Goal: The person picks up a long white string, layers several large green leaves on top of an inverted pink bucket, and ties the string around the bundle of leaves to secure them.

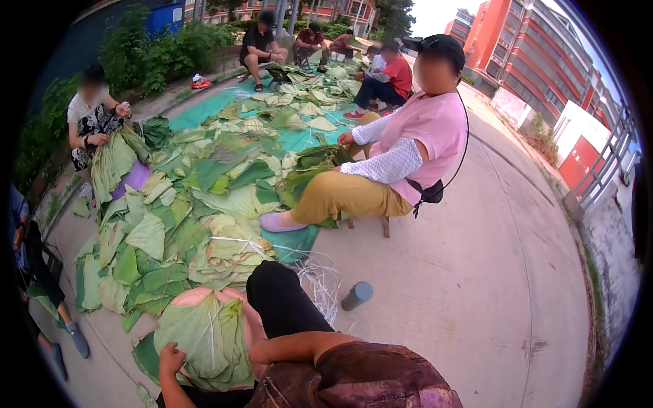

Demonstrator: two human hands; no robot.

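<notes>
A bundle of large green lotus leaves (204, 330) lies across my lap, with a thin white string running over its middle. My left hand (172, 358) is at the bundle's left edge, its fingers curled in; whether a leaf edge or string is between them is too small to tell. My right forearm reaches in from the right, and my right hand (260, 351) is at the bundle's right side with its fingers hidden. Beneath and behind the leaves shows a pink basin-like surface (253, 319). Just beyond my knee lies another leaf stack (228, 255) with white string across it.
Loose white strings (320, 285) and a grey-blue cylinder (358, 296) are right of my knee. Lotus leaves cover a green tarp (296, 245) ahead. A person in pink (435, 129) sits at right, another with leaves (95, 129) at left; several more sit farther back.
</notes>
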